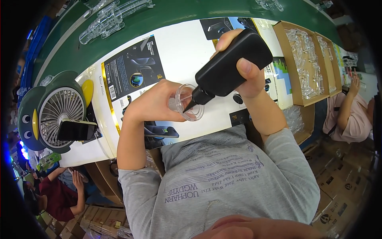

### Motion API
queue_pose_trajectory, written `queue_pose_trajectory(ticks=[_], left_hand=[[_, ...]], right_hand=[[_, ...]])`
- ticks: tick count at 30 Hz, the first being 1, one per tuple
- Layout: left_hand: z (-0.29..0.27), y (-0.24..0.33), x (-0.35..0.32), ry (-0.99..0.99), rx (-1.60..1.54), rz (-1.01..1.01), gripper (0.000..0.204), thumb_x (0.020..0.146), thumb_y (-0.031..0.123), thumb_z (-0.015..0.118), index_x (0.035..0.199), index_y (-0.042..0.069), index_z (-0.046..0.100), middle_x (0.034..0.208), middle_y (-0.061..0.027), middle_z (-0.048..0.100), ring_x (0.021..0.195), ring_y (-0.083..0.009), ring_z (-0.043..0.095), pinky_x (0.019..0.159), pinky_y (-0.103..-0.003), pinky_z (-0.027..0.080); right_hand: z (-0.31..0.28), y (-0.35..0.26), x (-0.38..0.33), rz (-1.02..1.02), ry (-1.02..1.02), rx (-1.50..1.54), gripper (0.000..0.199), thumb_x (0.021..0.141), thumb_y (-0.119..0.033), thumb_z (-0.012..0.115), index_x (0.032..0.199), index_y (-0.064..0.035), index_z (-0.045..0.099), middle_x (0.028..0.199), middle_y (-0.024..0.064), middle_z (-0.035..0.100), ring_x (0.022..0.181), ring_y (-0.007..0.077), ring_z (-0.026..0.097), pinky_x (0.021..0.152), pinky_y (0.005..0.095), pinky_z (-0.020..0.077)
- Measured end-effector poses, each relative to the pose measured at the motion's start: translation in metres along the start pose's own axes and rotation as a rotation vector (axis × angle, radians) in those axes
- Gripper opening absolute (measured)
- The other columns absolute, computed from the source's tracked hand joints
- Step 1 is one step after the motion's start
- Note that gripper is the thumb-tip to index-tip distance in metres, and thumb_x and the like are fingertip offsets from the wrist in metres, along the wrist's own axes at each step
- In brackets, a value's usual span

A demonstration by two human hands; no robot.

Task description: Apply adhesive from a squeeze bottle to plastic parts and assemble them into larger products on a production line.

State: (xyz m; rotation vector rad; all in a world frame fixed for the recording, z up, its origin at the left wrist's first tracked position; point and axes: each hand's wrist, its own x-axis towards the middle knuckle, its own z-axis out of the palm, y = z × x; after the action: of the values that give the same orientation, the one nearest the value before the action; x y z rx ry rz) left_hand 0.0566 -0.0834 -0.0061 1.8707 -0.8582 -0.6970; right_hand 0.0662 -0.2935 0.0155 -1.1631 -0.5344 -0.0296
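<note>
My left hand (153,101) is wrapped round a transparent plastic cup-like part (195,114), its round flanged mouth turned toward the right. A black squeeze bottle (227,65) with a narrow pointed nozzle is gripped in my right hand (254,81). The bottle tilts down to the left, and its nozzle tip (188,108) is at the mouth of the part; whether it touches the inner wall I cannot tell. Under both hands lies a white printed sheet (179,47) with dark product pictures.
A penguin-shaped fan (59,107) stands at the left, with a phone (76,130) in front of it. Transparent parts (113,20) lie on the green surface (175,16) beyond. At the right, a cardboard box (296,85) holds several more. Other people sit at both sides.
</note>
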Motion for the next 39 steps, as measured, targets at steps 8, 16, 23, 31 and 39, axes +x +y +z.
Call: queue_pose_trajectory(ticks=[8, 16, 23, 31, 39], left_hand=[[0.002, 0.000, 0.002, 0.314, 0.049, 0.119, 0.045, 0.054, 0.017, 0.079, 0.093, 0.002, 0.061, 0.083, -0.0091, 0.064, 0.072, -0.0188, 0.061, 0.069, -0.029, 0.047], [0.002, -0.007, 0.008, 0.719, -0.001, 0.101, 0.044, 0.062, 0.003, 0.072, 0.103, 0.000, 0.057, 0.105, -0.0109, 0.060, 0.096, -0.0200, 0.058, 0.088, -0.032, 0.044], [-0.002, -0.014, 0.007, 0.849, 0.072, 0.187, 0.048, 0.064, 0.001, 0.072, 0.108, -0.002, 0.054, 0.108, -0.0143, 0.059, 0.098, -0.0222, 0.059, 0.087, -0.032, 0.044], [-0.002, -0.014, 0.007, 0.946, 0.016, 0.187, 0.048, 0.065, 0.002, 0.072, 0.109, -0.002, 0.053, 0.111, -0.0141, 0.057, 0.098, -0.0219, 0.058, 0.087, -0.031, 0.044], [-0.002, -0.015, 0.008, 1.049, 0.098, 0.293, 0.042, 0.061, 0.004, 0.073, 0.101, 0.001, 0.059, 0.108, -0.0099, 0.058, 0.105, -0.0229, 0.054, 0.088, -0.032, 0.044]], right_hand=[[-0.003, 0.013, 0.010, 0.188, 0.310, 0.275, 0.038, 0.087, -0.033, 0.047, 0.110, -0.0026, 0.048, 0.092, 0.0068, 0.055, 0.078, 0.0139, 0.058, 0.072, 0.0271, 0.0494], [-0.041, 0.049, 0.028, 0.223, 0.374, 0.450, 0.039, 0.089, -0.031, 0.048, 0.121, -0.0100, 0.045, 0.077, 0.0014, 0.054, 0.059, 0.0091, 0.046, 0.056, 0.0203, 0.0381], [-0.043, 0.075, 0.031, 0.155, 0.254, -0.292, 0.043, 0.085, -0.006, 0.052, 0.126, -0.0108, 0.042, 0.110, 0.0124, 0.056, 0.097, 0.0152, 0.057, 0.075, 0.0270, 0.0455], [-0.037, 0.088, 0.017, 0.054, -0.092, -1.347, 0.071, 0.063, 0.017, 0.044, 0.119, -0.0248, 0.055, 0.117, 0.0079, 0.052, 0.109, 0.0266, 0.047, 0.092, 0.0346, 0.0389], [-0.020, 0.068, 0.019, -0.174, -0.018, -1.213, 0.059, 0.068, 0.010, 0.048, 0.120, -0.0169, 0.053, 0.118, 0.0097, 0.051, 0.111, 0.0273, 0.047, 0.093, 0.0360, 0.0385]])
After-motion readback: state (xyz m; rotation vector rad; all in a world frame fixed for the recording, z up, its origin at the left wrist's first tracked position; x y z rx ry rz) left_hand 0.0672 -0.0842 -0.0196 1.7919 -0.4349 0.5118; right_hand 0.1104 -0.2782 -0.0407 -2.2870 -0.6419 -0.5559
